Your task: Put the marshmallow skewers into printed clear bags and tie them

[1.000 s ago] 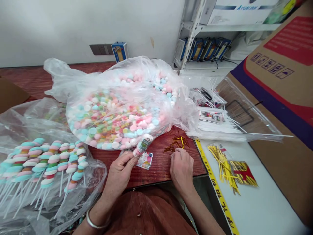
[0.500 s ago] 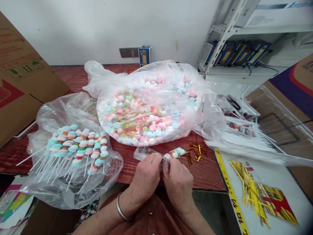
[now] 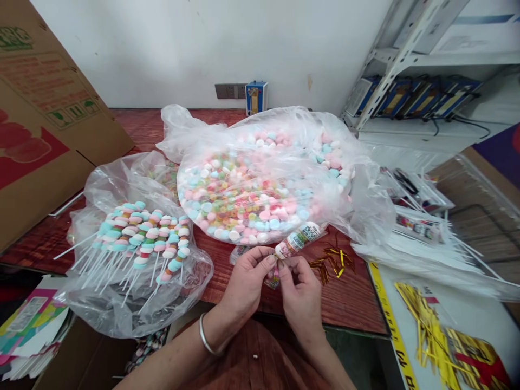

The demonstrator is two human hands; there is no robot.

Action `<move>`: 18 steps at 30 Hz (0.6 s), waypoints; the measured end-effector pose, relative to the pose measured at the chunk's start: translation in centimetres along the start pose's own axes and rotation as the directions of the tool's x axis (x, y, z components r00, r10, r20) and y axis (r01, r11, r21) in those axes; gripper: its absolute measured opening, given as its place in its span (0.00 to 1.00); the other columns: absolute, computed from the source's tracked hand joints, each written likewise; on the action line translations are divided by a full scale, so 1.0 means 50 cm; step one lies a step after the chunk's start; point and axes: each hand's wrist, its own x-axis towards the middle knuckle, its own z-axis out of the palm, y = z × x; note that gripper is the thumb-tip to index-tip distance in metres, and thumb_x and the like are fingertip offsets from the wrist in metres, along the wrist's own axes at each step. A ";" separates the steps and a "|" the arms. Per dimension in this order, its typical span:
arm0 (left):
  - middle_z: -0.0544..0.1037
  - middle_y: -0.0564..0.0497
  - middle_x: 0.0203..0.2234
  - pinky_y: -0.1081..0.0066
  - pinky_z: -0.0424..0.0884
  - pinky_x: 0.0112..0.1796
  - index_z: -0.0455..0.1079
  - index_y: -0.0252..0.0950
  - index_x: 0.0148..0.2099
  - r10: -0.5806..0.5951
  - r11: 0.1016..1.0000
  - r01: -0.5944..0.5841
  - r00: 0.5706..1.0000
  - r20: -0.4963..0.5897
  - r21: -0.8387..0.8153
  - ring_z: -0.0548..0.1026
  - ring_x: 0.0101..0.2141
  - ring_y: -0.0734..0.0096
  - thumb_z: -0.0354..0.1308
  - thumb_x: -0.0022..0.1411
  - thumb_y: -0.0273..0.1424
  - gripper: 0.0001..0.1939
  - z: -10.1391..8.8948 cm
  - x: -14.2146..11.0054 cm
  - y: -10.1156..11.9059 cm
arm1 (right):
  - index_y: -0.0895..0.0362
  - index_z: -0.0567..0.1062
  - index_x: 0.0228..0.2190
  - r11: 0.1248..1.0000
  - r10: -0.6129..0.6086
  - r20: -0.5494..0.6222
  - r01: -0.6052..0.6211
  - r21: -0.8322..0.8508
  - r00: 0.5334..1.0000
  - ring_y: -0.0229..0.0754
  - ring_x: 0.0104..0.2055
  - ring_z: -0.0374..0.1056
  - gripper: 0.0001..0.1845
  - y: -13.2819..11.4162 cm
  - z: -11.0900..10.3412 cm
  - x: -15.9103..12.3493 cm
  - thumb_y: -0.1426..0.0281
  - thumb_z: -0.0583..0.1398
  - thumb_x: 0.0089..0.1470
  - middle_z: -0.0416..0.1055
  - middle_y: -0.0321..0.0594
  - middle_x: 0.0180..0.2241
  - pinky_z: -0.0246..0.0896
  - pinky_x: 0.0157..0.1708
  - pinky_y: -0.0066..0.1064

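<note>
My left hand and my right hand meet at the front of the dark red table. Their thumbs and fingers are closed, pinching the gathered neck of a printed clear candy bag. Pastel sweets show inside its filled end, which tilts up to the right. Whether a tie is wound around the neck is too small to tell. Loose gold twist ties lie right of the bag. Part of another printed clear wrapper shows behind my left hand. Marshmallow skewers with white sticks rest on clear plastic at the left.
A large clear bag of marshmallows and gummies covers the table's middle. Cardboard box stands at left. More gold ties, printed wrappers and white sticks lie to the right, below a metal shelf.
The filled end of the candy bag has swung upward, showing its printed side. My hands have opened out slightly, with thumbs now visible at the neck. The whole view has shifted a little.
</note>
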 end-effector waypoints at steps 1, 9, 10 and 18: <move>0.70 0.55 0.21 0.78 0.60 0.25 0.75 0.31 0.36 -0.058 0.990 0.061 0.998 0.021 -0.124 0.62 0.22 0.81 0.67 0.54 0.32 0.10 0.003 0.000 0.001 | 0.55 0.69 0.28 0.993 0.047 0.062 -0.053 0.107 0.997 0.39 0.27 0.70 0.11 -0.003 -0.005 0.006 0.66 0.57 0.63 0.74 0.35 0.25 0.65 0.28 0.29; 0.73 0.51 0.27 0.81 0.58 0.24 0.77 0.29 0.36 -0.201 0.921 0.196 0.979 0.019 -0.336 0.62 0.23 0.83 0.74 0.46 0.31 0.15 -0.005 -0.002 0.004 | 0.54 0.71 0.49 0.917 0.175 0.257 -0.253 0.310 0.950 0.46 0.43 0.75 0.24 -0.017 -0.020 0.015 0.63 0.67 0.52 0.76 0.45 0.49 0.72 0.39 0.35; 0.73 0.51 0.28 0.81 0.59 0.25 0.77 0.29 0.36 -0.184 0.931 0.180 0.983 0.017 -0.318 0.63 0.24 0.83 0.73 0.47 0.31 0.15 -0.006 -0.003 0.002 | 0.54 0.71 0.50 0.919 0.181 0.257 -0.256 0.299 0.949 0.45 0.43 0.75 0.24 -0.020 -0.017 0.014 0.63 0.67 0.52 0.76 0.45 0.49 0.71 0.39 0.35; 0.76 0.50 0.29 0.72 0.67 0.32 0.75 0.35 0.43 0.239 0.903 -0.237 0.970 0.039 0.358 0.69 0.28 0.73 0.58 0.63 0.32 0.09 -0.026 -0.014 -0.011 | 0.56 0.73 0.27 0.992 0.100 0.081 -0.106 0.063 0.992 0.40 0.28 0.68 0.12 -0.032 -0.007 0.010 0.63 0.59 0.60 0.74 0.36 0.26 0.62 0.31 0.30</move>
